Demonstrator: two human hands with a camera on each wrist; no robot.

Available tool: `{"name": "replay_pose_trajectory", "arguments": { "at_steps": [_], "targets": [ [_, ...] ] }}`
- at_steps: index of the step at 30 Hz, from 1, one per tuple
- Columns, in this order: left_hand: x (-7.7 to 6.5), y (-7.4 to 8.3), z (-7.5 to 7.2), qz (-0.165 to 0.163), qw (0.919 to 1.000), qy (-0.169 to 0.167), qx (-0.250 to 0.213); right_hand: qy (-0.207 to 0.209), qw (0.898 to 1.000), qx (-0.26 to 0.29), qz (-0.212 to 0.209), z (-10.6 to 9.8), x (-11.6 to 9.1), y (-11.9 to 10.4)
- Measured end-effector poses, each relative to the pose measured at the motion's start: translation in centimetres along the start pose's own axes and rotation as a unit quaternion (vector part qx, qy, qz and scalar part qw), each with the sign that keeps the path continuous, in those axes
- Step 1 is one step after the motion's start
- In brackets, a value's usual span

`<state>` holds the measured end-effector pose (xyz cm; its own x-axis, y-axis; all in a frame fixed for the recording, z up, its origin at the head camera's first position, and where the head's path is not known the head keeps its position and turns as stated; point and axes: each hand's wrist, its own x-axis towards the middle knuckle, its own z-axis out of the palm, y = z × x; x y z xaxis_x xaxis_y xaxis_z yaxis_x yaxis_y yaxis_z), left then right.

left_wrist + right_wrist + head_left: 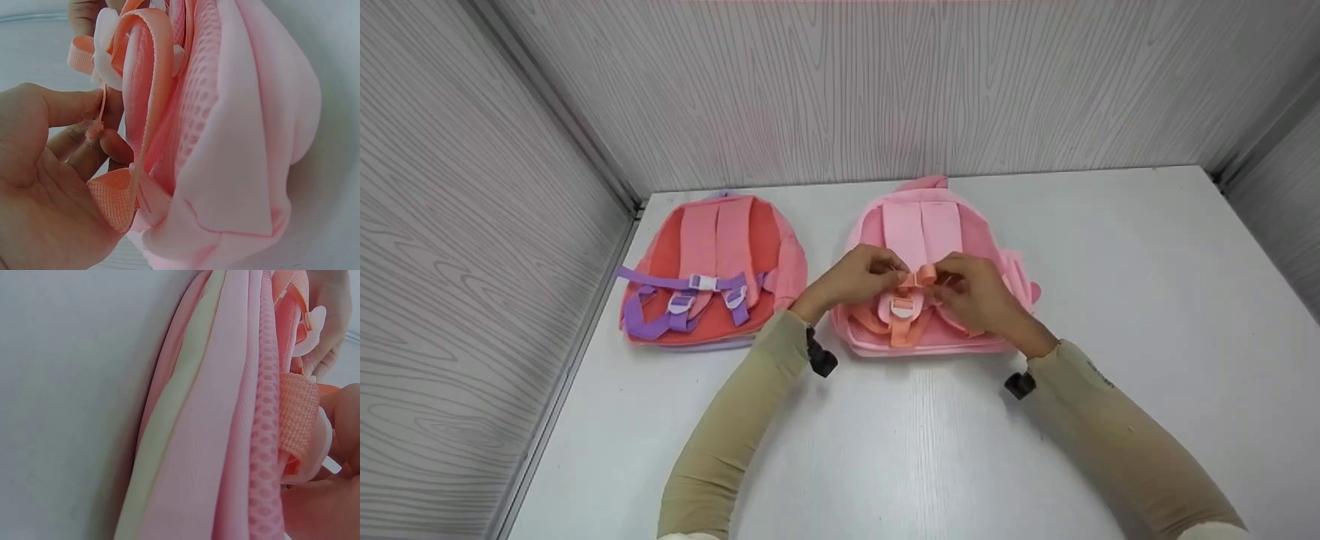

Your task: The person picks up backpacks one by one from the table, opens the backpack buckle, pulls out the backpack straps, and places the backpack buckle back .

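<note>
A pink backpack (871, 225) lies with its shoulder straps (922, 229) facing up, and both hands meet over its middle. My left hand (864, 276) pinches the frayed end of an orange webbing strap (103, 112) between thumb and fingers. On the other side, my right hand (976, 291) grips the same orange strap, where a small loop (928, 274) stands up beside its fingertips. Between the hands shows a white plastic buckle (104, 42). Below them, a white strap adjuster (903, 307) sits on orange webbing. The right fingertips are partly hidden behind webbing in the right wrist view (343, 439).
To the left lies a coral-red backpack (660, 244) with purple straps (649, 324), its white chest buckle (704, 283) fastened. Both bags rest on a white table (945, 450) near the back wall (840, 90). Dark wrist devices (822, 360) hang under each sleeve.
</note>
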<state>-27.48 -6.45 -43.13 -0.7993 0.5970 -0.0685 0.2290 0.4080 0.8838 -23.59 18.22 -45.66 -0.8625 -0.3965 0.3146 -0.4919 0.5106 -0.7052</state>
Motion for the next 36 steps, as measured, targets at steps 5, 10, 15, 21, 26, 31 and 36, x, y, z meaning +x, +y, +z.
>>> {"name": "replay_pose_trajectory", "arguments": {
  "at_steps": [5, 10, 15, 21, 26, 31, 36],
  "targets": [
    [0.15, 0.10, 0.06, -0.002, 1.0000, -0.003, 0.007, -0.002, 1.000, 0.012, -0.002, 0.00, -0.04, 0.19],
    [0.25, 0.20, 0.11, -0.010, 0.9999, -0.005, 0.009, -0.007, 1.000, 0.018, -0.003, -0.02, 0.04, 0.03],
    [0.33, 0.34, 0.19, -0.014, 0.9998, -0.008, 0.009, -0.015, 1.000, 0.021, 0.001, -0.01, 0.11, -0.18],
    [0.46, 0.57, 0.24, -0.008, 0.9999, -0.006, 0.011, -0.018, 0.999, 0.028, 0.010, -0.03, 0.14, -0.29],
    [0.61, 0.63, 0.39, -0.004, 1.0000, -0.001, 0.005, -0.016, 0.999, 0.032, 0.000, -0.11, 0.03, -0.21],
    [0.56, 0.68, 0.45, -0.013, 0.9999, -0.003, 0.002, -0.017, 1.000, 0.022, 0.000, -0.13, -0.05, -0.13],
    [0.25, 0.74, 0.30, -0.029, 0.9996, -0.007, 0.003, -0.015, 1.000, 0.019, -0.002, -0.05, -0.08, -0.09]
  ]
}}
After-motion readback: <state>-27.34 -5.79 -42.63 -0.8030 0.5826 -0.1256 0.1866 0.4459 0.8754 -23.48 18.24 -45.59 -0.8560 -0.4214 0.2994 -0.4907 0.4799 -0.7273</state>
